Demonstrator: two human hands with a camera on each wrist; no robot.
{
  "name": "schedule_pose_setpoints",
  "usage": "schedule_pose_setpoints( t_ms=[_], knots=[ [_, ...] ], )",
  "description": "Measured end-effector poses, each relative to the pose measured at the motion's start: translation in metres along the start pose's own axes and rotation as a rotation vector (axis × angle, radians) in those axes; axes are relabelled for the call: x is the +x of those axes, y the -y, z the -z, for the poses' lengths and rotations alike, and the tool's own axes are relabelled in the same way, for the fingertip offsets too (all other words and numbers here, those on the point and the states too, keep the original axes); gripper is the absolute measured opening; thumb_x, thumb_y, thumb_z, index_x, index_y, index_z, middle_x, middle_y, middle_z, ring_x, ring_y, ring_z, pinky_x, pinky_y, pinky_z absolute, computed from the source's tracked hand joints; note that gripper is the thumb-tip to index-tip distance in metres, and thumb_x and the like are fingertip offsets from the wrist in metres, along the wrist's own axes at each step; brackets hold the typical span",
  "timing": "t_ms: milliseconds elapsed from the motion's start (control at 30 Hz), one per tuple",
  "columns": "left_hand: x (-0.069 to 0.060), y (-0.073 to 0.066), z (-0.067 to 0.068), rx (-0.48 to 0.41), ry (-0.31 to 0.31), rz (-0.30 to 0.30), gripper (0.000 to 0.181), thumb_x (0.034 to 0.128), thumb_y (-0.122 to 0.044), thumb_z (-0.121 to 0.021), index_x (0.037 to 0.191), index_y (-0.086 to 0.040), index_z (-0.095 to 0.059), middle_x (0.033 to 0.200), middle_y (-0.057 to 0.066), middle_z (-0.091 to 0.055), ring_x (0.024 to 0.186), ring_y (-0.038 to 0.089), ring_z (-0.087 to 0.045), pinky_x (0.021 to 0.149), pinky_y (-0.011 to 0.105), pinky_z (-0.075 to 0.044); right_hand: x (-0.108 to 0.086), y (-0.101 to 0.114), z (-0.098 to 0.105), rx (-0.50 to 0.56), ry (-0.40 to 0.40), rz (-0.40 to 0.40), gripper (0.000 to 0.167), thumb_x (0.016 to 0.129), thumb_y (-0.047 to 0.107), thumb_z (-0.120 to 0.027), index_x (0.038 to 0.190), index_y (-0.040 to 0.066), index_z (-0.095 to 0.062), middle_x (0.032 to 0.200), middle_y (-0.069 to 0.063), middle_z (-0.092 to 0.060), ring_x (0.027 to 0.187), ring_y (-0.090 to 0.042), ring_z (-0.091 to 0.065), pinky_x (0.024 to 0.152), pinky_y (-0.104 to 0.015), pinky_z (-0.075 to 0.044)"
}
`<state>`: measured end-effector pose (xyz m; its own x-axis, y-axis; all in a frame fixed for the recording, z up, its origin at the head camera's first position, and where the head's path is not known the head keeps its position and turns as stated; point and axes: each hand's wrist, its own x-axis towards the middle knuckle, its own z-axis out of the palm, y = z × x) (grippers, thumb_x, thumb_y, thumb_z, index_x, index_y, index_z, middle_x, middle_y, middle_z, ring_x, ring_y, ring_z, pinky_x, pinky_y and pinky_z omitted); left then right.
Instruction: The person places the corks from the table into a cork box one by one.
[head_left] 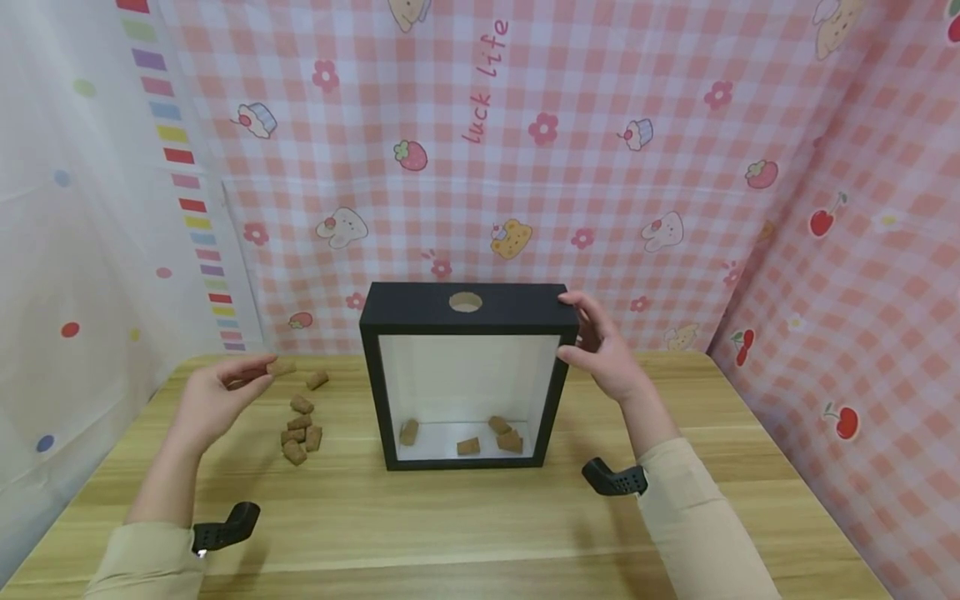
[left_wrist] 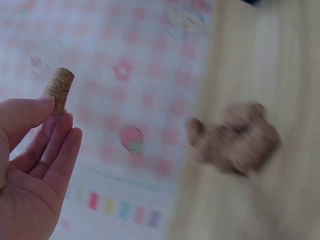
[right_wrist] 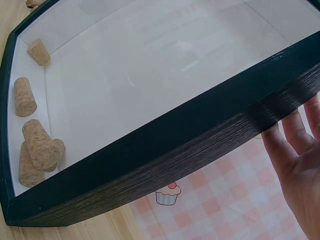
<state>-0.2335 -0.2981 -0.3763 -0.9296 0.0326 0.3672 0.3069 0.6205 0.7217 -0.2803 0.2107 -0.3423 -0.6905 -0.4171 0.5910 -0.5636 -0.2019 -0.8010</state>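
A black box frame [head_left: 375, 392] with a clear front and a round hole in its top stands upright on the table; several corks [head_left: 468, 446] lie on its floor. The left hand [head_left: 217, 400] pinches one cork [left_wrist: 59, 90] between thumb and fingertips, left of the box. Below and beside that hand, a loose group of corks [head_left: 312, 437] lies on the wood, blurred in the left wrist view. At the box's upper right corner is the right hand [head_left: 607, 354], thumb at the front edge and fingers behind; in the right wrist view its fingers [right_wrist: 295, 132] touch the frame's side.
The wooden table [head_left: 450, 533] reaches back to a pink checked cloth [head_left: 480, 183] with printed figures. More patterned cloth hangs at the left and right. A black wrist mount [head_left: 227, 527] sits on the left forearm, another [head_left: 613, 478] on the right.
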Motion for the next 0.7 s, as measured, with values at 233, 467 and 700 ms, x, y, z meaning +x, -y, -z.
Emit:
schedule_pose_setpoints(
  t_ms=[233, 467, 700],
  knots=[
    [0.010, -0.049, 0.005, -0.059, -0.028, -0.068, 0.036, 0.0992, -0.016, -0.063, 0.130, 0.003, -0.062, 0.118, 0.010, -0.060, 0.095, -0.008, -0.054, 0.078, 0.007, -0.047, 0.000, 0.000, 0.000, 0.005, 0.004, 0.004, 0.056, 0.091, 0.005, -0.071, 0.138, 0.028, -0.050, 0.131, -0.002, -0.054, 0.111, -0.017, -0.054, 0.087, -0.032, -0.051],
    [0.019, -0.100, 0.009, -0.143, -0.102, -0.208, 0.032, 0.0959, -0.005, -0.065, 0.127, 0.003, -0.065, 0.113, -0.009, -0.060, 0.099, 0.001, -0.057, 0.082, 0.008, -0.048, 0.000, 0.000, 0.000, 0.016, 0.010, 0.010, 0.055, 0.091, 0.008, -0.072, 0.137, 0.028, -0.050, 0.130, -0.002, -0.054, 0.110, -0.016, -0.054, 0.086, -0.029, -0.051],
    [0.024, -0.146, 0.004, -0.214, -0.130, -0.298, 0.030, 0.0920, 0.005, -0.066, 0.122, 0.005, -0.068, 0.107, -0.005, -0.061, 0.094, 0.002, -0.061, 0.080, 0.012, -0.051, 0.000, 0.001, -0.001, 0.014, 0.006, 0.006, 0.056, 0.090, 0.003, -0.070, 0.136, 0.029, -0.050, 0.130, -0.002, -0.054, 0.110, -0.016, -0.054, 0.086, -0.029, -0.051]
  ],
)
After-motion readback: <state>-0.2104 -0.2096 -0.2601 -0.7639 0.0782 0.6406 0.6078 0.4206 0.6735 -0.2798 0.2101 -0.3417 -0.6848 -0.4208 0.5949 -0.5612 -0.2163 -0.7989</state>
